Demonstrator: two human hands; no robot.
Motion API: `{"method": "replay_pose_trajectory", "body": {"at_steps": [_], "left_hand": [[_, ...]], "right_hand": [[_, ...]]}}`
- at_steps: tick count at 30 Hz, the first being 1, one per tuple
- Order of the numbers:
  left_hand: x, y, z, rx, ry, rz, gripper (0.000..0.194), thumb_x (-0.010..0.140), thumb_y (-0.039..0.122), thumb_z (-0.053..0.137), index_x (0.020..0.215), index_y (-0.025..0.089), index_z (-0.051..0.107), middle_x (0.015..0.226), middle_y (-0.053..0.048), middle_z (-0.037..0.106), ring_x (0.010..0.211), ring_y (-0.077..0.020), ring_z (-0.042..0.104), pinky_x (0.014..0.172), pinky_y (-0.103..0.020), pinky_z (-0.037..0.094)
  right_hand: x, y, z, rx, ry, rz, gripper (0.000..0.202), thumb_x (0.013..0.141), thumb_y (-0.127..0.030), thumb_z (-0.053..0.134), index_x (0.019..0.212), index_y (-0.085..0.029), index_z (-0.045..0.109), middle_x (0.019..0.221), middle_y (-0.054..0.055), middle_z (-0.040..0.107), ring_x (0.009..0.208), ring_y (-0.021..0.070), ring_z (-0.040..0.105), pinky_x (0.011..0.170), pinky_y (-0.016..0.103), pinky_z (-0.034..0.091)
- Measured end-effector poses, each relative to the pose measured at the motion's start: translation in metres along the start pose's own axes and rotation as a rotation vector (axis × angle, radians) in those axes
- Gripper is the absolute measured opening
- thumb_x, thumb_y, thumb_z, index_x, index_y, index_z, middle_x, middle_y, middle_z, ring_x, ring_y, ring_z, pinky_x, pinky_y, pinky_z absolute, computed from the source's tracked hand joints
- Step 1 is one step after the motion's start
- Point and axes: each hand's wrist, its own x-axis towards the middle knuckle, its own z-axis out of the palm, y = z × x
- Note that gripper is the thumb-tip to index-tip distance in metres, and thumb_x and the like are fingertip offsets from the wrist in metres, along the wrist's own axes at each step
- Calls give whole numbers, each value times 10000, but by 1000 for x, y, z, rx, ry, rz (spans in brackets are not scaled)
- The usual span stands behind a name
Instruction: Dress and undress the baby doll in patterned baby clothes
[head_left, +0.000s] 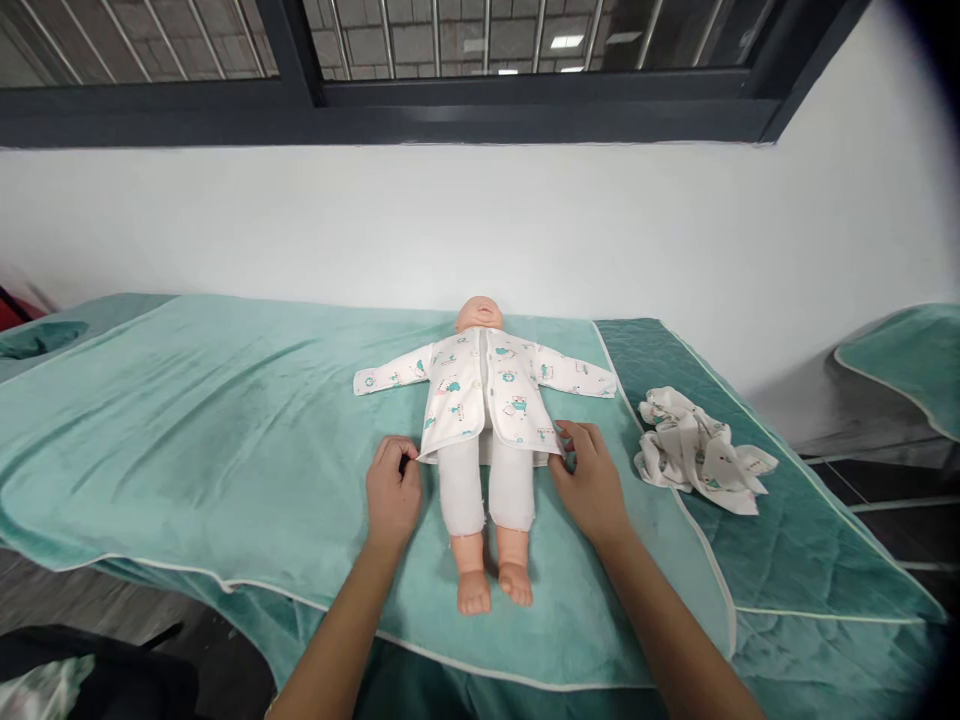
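A baby doll lies on its back on a green blanket, head toward the wall, arms stretched out sideways. It wears a white printed jacket, open down the front, over white cloth legs; its feet are bare. My left hand pinches the jacket's lower hem at the left corner, fingers curled. At the opposite corner, my right hand holds the hem between thumb and fingers. The sleeves cover the doll's hands.
A crumpled white printed cloth lies right of the doll on the quilted green cover. The green blanket spreads over the bed. Behind it stand a white wall and a dark-framed window with bars. A black object is at lower left.
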Motion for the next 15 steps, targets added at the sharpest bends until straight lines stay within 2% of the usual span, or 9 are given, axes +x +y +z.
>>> {"method": "replay_pose_trajectory", "body": {"at_steps": [6, 15], "left_hand": [[0, -2, 0, 4, -2, -22, 181, 754, 75, 435, 779, 218, 542, 790, -3, 571, 774, -173, 536, 715, -281, 410], [-2, -4, 1, 12, 0, -29, 179, 765, 59, 440, 770, 215, 526, 788, 6, 561, 764, -161, 525, 708, -274, 395]], "right_hand": [[-2, -2, -1, 50, 5, -62, 354, 875, -192, 523, 1225, -242, 537, 1211, 97, 559, 1121, 258, 563, 912, 425, 509], [-3, -3, -3, 86, -14, -109, 390, 851, -132, 501, 1225, -240, 540, 1222, 91, 549, 1161, 251, 533, 965, 432, 492]]}}
